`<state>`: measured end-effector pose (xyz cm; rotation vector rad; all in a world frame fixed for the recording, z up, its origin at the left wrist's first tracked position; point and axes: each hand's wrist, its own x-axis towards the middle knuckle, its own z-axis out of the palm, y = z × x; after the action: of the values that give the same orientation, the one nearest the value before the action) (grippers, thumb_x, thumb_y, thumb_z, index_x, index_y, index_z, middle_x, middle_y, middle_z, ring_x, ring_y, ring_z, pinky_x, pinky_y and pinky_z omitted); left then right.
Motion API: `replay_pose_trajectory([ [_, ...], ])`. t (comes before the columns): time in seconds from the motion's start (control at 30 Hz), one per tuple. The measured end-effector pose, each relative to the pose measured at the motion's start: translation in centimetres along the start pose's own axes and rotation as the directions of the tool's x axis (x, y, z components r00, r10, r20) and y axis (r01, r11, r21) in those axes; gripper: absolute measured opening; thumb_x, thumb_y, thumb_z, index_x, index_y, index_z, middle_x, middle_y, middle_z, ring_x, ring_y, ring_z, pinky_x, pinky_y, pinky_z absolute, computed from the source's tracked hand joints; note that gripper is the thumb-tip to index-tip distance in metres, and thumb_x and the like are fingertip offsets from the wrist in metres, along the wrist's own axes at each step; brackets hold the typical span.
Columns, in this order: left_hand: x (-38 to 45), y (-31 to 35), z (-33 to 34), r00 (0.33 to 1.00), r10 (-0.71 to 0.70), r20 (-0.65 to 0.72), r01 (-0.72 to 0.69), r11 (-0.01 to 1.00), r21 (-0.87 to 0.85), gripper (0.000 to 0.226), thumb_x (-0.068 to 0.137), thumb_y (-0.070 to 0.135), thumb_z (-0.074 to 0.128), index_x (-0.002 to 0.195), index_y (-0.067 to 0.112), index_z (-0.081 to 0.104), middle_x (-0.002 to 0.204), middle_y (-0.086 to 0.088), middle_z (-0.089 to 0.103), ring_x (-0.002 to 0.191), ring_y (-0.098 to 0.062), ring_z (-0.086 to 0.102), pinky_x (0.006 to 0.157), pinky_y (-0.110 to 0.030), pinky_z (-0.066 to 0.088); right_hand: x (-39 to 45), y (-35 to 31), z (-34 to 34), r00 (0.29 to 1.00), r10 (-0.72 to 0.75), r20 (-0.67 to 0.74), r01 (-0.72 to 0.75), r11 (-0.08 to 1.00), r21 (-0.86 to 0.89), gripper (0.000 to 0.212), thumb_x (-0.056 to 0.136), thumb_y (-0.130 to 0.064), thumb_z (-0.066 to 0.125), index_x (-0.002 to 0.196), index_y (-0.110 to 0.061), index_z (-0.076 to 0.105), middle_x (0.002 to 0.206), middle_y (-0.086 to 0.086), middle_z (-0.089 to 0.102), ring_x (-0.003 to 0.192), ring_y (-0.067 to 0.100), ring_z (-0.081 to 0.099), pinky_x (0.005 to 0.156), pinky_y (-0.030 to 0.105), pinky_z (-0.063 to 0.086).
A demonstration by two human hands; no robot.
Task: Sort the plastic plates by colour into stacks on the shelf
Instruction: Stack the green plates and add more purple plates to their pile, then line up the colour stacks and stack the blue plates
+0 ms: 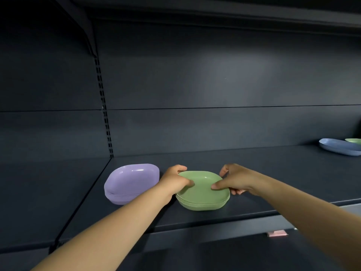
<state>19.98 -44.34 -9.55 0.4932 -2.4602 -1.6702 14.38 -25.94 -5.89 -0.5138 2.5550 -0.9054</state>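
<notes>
Your left hand (pixel 173 179) and right hand (pixel 234 179) pinched the green rounded-square plastic plate stack (pixel 203 192) at nine and three o'clock, best squared gently.

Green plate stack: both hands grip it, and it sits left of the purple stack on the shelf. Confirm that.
Wrong side. The head view shows the green plate stack, gripped by the left hand and right hand, right of the purple stack on the shelf.

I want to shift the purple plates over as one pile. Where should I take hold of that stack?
Grip the stack of purple square plastic plates low at two opposite rims, from left and right, fingers under the bottom plate. The edges flare outward, and the left hand crowds its right side, so move that away first.
</notes>
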Motion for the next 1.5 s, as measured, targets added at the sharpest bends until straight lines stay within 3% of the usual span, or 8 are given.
replay_pose_trajectory([
  [0.2,0.1,-0.5,0.2,1.0,-0.004,0.009,0.004,0.999,0.048,0.056,0.078,-0.002,0.068,0.127,0.019,0.054,0.115,-0.002,0.059,0.099,-0.018,0.054,0.07,-0.021,0.043,0.3,0.6,0.6,0.998,0.033,0.06,-0.029,0.998,-0.054,0.037,0.079,-0.031,0.074,0.104,-0.009,0.057,0.063,0.002,0.051,0.051,0.011,0.044,0.048,0.021,0.038],
  [0.37,0.8,1.2,-0.3,0.996,-0.011,0.089,-0.017,0.95,0.312,0.058,0.075,0.009,0.075,0.127,0.019,0.054,0.119,0.0,0.057,0.106,-0.019,0.055,0.086,-0.027,0.048,0.4,0.9,0.4,0.999,0.012,0.044,-0.009,0.999,-0.051,0.04,0.079,-0.036,0.074,0.105,-0.01,0.058,0.066,0.002,0.053,0.053,0.011,0.047,0.05,0.022,0.04],
  [0.47,1.3,3.6,-0.1,0.988,0.047,0.15,-0.121,0.837,0.533,0.064,0.077,0.024,0.076,0.134,0.02,0.047,0.132,0.002,0.05,0.118,-0.018,0.051,0.094,-0.025,0.042,-0.2,1.9,-0.8,0.993,-0.079,-0.09,0.075,0.996,-0.054,0.045,0.079,-0.046,0.07,0.107,-0.014,0.056,0.076,0.0,0.057,0.059,0.013,0.054,0.056,0.024,0.044],
  [0.53,1.5,5.7,0.6,0.978,0.138,0.158,-0.208,0.738,0.642,0.059,0.08,0.029,0.072,0.133,0.021,0.047,0.136,-0.001,0.046,0.12,-0.018,0.049,0.093,-0.024,0.04,-1.4,3.1,-2.8,0.96,-0.168,-0.226,0.11,0.962,-0.25,0.051,0.079,-0.052,0.067,0.112,-0.017,0.053,0.091,-0.002,0.058,0.082,0.018,0.059,0.071,0.028,0.045],
  [0.67,1.5,10.5,4.7,0.937,0.277,0.213,-0.336,0.551,0.763,0.052,0.086,0.032,0.064,0.133,0.02,0.047,0.14,-0.004,0.043,0.129,-0.022,0.042,0.102,-0.028,0.036,-4.4,7.6,-8.5,0.89,-0.356,-0.285,0.047,0.692,-0.72,0.064,0.083,-0.057,0.058,0.132,-0.018,0.043,0.128,0.005,0.05,0.124,0.025,0.041,0.098,0.035,0.039],
  [0.9,0.8,18.0,18.4,0.866,0.368,0.339,-0.484,0.444,0.754,0.053,0.088,0.036,0.059,0.137,0.021,0.042,0.14,-0.002,0.04,0.132,-0.022,0.034,0.103,-0.033,0.035,-9.8,18.3,-19.4,0.878,-0.276,-0.391,-0.137,0.637,-0.759,0.067,0.081,-0.059,0.057,0.135,-0.022,0.042,0.135,0.003,0.044,0.131,0.025,0.032,0.103,0.038,0.035],
  [1.27,-1.0,26.4,40.5,0.852,0.339,0.399,-0.524,0.526,0.67,0.054,0.09,0.032,0.057,0.139,0.02,0.039,0.14,-0.002,0.038,0.132,-0.021,0.034,0.096,-0.029,0.036,-17.6,34.9,-33.6,0.863,-0.173,-0.475,-0.242,0.683,-0.689,0.065,0.082,-0.057,0.058,0.135,-0.022,0.042,0.136,0.002,0.042,0.132,0.024,0.031,0.104,0.037,0.033],
  [1.5,1.4,29.6,49.8,0.895,0.268,0.357,-0.441,0.65,0.619,0.039,0.089,0.033,0.06,0.124,0.017,0.051,0.129,-0.002,0.047,0.111,-0.017,0.048,0.087,-0.026,0.038,-19.2,43.2,-41.0,0.861,-0.161,-0.483,-0.24,0.709,-0.663,0.063,0.083,-0.057,0.058,0.133,-0.022,0.044,0.135,0.002,0.045,0.129,0.023,0.035,0.103,0.038,0.036],
])
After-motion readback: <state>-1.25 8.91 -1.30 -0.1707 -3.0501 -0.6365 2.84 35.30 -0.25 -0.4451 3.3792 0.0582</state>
